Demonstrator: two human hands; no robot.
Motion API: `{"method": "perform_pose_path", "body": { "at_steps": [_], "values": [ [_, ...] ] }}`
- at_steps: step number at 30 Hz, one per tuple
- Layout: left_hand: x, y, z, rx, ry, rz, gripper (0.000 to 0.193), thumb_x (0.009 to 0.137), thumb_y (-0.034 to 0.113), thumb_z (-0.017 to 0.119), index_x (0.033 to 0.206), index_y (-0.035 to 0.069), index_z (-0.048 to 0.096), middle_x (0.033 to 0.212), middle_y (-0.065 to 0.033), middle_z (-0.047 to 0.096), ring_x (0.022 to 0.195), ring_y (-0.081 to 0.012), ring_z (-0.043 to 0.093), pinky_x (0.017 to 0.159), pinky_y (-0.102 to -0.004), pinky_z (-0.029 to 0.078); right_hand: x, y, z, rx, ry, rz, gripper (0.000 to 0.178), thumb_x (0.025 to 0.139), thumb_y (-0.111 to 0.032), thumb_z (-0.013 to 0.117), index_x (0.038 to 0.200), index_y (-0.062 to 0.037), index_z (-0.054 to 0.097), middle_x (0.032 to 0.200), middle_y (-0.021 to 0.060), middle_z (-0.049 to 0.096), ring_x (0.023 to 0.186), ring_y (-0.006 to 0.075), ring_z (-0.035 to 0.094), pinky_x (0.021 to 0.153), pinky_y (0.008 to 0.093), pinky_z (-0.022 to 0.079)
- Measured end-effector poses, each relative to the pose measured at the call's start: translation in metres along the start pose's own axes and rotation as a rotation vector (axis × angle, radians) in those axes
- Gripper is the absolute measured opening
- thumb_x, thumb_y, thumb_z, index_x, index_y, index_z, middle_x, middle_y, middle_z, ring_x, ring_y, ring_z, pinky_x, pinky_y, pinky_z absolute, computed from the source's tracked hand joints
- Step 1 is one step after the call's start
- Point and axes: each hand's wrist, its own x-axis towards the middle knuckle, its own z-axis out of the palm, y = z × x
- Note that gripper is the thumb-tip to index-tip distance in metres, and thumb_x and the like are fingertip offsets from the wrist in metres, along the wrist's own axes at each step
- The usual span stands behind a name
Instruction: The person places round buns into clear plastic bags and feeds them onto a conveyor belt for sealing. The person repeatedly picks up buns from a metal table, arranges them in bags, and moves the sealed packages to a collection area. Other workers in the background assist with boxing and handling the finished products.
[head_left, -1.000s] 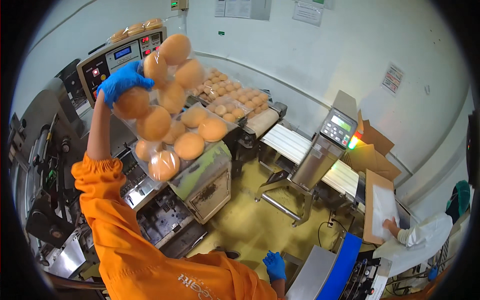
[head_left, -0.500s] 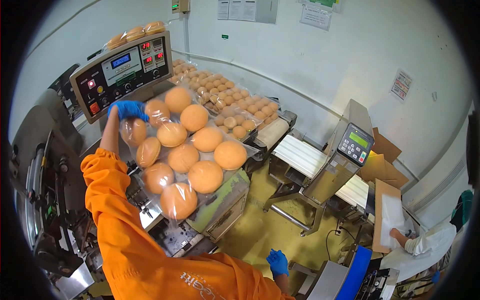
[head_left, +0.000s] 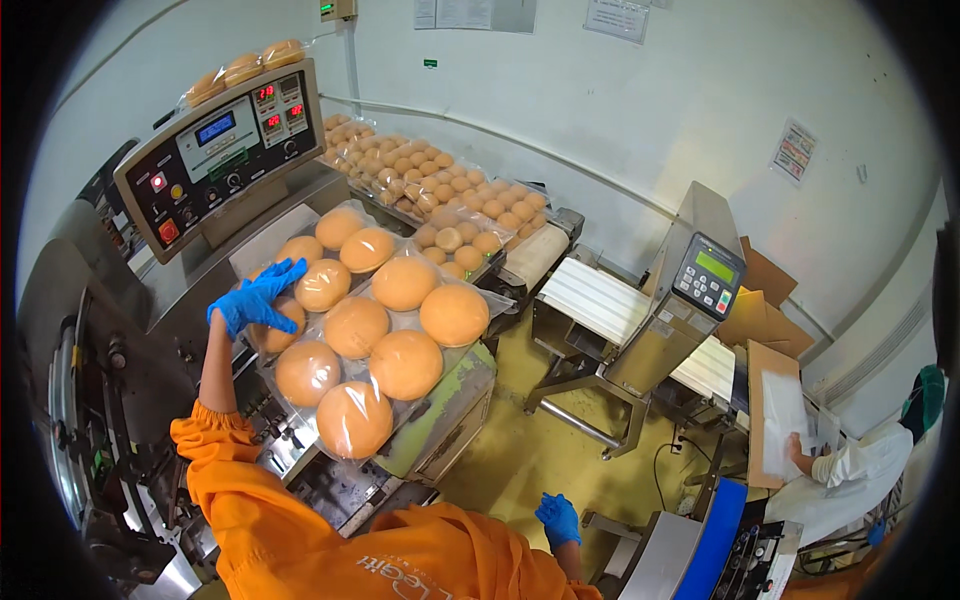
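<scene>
A clear bag of round golden buns lies flat on the machine's outfeed at the left. On the bag's left edge rests my blue-gloved left hand, its fingers spread over the film and the buns under it. Low in the head view, my right hand, also in a blue glove, hangs beside my body away from the bag. Nothing shows in it, and its fingers are loosely bent and apart.
A control panel with several bagged buns on top stands behind my left hand. Beyond lie several more bags of buns. An inspection machine with a white belt stands right; a co-worker handles an open carton.
The bag of buns has come down from a raised, tilted position and now lies flat. My left hand's grip has loosened, and its fingers are spread. My right hand stays low, nearly still.
</scene>
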Motion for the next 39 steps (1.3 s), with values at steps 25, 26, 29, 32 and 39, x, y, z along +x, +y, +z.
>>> {"method": "perform_pose_path", "body": {
  "at_steps": [25,26,29,32,39],
  "values": [
    [-0.038,0.408,0.274,-1.497,-1.47,0.414,0.055,0.09,0.038,0.043,0.131,0.003,0.033,0.131,-0.0104,0.04,0.115,-0.0262,0.044,0.096,-0.0439,0.036,-0.098,0.038,-0.084,0.264,0.377,-0.172,0.027,0.09,-0.027,0.047,0.092,-0.0031,0.061,0.074,0.0063,0.06,0.06,0.015,0.055,0.057,0.0284,0.049],
    [-0.039,0.42,0.275,-1.399,-1.489,0.511,0.056,0.089,0.039,0.044,0.131,0.003,0.033,0.133,-0.0104,0.038,0.116,-0.0261,0.043,0.096,-0.0437,0.036,-0.109,0.047,-0.092,0.32,0.409,-0.175,0.027,0.09,-0.027,0.047,0.092,-0.0033,0.061,0.075,0.0063,0.061,0.06,0.015,0.055,0.057,0.028,0.049],
    [-0.044,0.455,0.288,-1.129,-1.665,0.7,0.048,0.092,0.031,0.038,0.13,0.002,0.033,0.139,-0.0105,0.03,0.121,-0.0247,0.039,0.097,-0.0387,0.035,-0.148,0.081,-0.109,0.509,0.493,-0.239,0.028,0.091,-0.026,0.046,0.091,-0.0032,0.061,0.078,0.0064,0.062,0.06,0.0151,0.055,0.057,0.0278,0.049],
    [-0.07,0.491,0.305,-0.873,-1.893,0.844,0.041,0.094,0.023,0.036,0.13,0.002,0.034,0.139,-0.0109,0.029,0.122,-0.0231,0.038,0.098,-0.0362,0.034,-0.18,0.136,-0.13,0.715,0.588,-0.348,0.028,0.091,-0.026,0.045,0.093,-0.0023,0.06,0.082,0.0068,0.062,0.065,0.0158,0.056,0.06,0.0288,0.049],
    [-0.175,0.535,0.355,-0.175,-2.294,0.989,0.041,0.094,0.016,0.037,0.131,0.0,0.032,0.137,-0.0116,0.031,0.122,-0.0215,0.037,0.101,-0.0324,0.031,-0.294,0.228,-0.099,1.214,1.042,-0.62,0.02,0.089,-0.023,0.049,0.092,-0.0041,0.053,0.095,0.0122,0.062,0.072,0.0177,0.057,0.065,0.03,0.049]
  ]
}}
